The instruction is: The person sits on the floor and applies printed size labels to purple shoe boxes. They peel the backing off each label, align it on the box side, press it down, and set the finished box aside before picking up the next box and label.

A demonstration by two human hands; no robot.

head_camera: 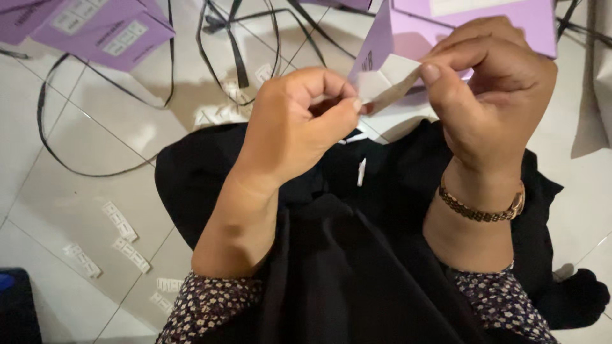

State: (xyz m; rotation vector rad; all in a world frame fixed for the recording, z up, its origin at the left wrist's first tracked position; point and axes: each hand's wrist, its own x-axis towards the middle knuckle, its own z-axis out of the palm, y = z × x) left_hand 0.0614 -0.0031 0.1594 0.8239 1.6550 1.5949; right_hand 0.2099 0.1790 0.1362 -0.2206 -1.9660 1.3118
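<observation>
Pinching a small pale paper strip [396,90] between left hand [299,124] and right hand [494,95], both grips closed on it, above black cloth [357,255].

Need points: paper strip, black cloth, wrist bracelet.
paper strip [394,91], head view, middle of the strip between both hands' fingertips.
black cloth [347,267], head view, broad fold over the lap.
bracelet [479,210], head view, gold links on the right wrist.

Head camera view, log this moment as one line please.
left hand: pinches small pale paper strip | right hand: pinches strip's other end | below: black cloth garment on lap | behind: purple cardboard box
</observation>
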